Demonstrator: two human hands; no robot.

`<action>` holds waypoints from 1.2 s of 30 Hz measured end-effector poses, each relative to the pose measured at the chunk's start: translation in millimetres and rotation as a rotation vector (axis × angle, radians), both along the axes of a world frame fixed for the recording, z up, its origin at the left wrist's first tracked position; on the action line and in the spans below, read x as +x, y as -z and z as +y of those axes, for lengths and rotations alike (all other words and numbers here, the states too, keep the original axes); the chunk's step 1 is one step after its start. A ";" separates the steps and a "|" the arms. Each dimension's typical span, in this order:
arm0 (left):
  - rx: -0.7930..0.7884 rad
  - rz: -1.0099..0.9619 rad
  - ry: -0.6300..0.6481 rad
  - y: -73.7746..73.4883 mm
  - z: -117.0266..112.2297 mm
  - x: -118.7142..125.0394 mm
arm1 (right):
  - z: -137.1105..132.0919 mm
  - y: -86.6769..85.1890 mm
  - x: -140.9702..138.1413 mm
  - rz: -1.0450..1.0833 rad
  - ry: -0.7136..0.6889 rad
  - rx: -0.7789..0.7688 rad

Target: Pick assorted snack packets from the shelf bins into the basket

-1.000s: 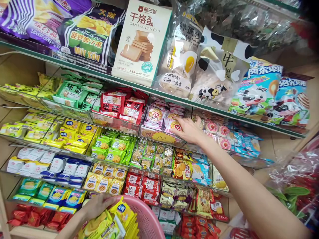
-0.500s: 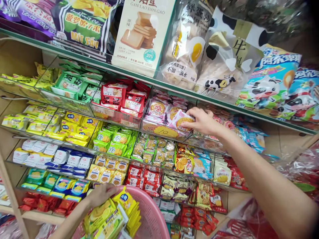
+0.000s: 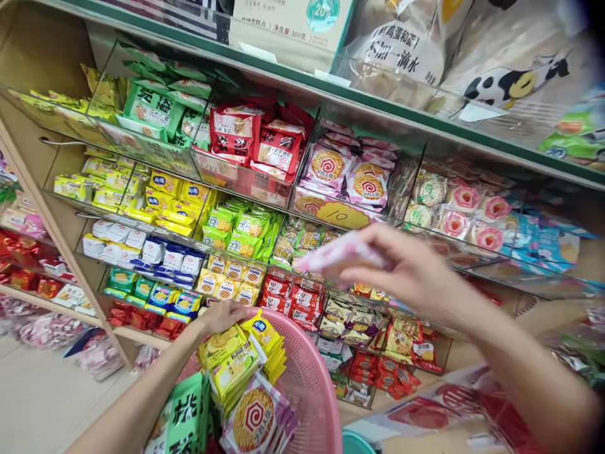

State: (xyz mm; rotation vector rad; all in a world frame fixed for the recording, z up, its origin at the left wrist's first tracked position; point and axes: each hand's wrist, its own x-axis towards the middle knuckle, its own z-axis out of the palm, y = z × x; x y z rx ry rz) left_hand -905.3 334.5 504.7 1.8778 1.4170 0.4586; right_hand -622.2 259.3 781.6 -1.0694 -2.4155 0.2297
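Observation:
My right hand (image 3: 401, 268) is closed on a pink-and-white cookie packet (image 3: 343, 255), blurred by motion, in front of the shelves. My left hand (image 3: 222, 317) is wrapped over the rim of a pink plastic basket (image 3: 317, 372). Inside the basket lie yellow snack packets (image 3: 236, 356), green packets (image 3: 182, 413) and pink-and-white cookie packets (image 3: 258, 413) with a red spiral. More such cookie packets (image 3: 347, 173) stand in a clear bin behind a yellow tag marked 10 (image 3: 343, 215).
Clear bins hold red packets (image 3: 258, 139), green packets (image 3: 154, 107) and ring-shaped pink sweets (image 3: 494, 208). A glass shelf edge (image 3: 283, 66) runs above them with larger bags on it. A wooden side panel (image 3: 61, 221) stands left, and a teal container (image 3: 357, 441) shows below the basket.
My right hand has drawn the cookie packet out of its bin and down toward the basket. The view has shifted lower and left, showing more of the basket's contents.

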 end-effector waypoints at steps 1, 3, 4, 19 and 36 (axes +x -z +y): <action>0.005 -0.001 0.009 -0.1 0.2 0.4 | -3.6 20.3 -8.3 -0.021 -0.048 -0.174; 0.028 0.004 0.031 -0.4 0.6 1.4 | -6.3 63.5 -22.7 -0.092 -0.177 -0.467; 0.035 0.004 0.040 -0.5 0.7 1.8 | -6.1 84.9 -28.6 -0.134 -0.228 -0.562; 0.005 -0.004 0.032 -2.0 -2.1 2.8 | 9.8 195.7 -88.7 -0.562 -0.494 -0.792; -0.015 -0.018 -0.004 -5.5 -2.4 5.6 | -30.3 197.4 -72.1 -0.275 -0.090 -0.515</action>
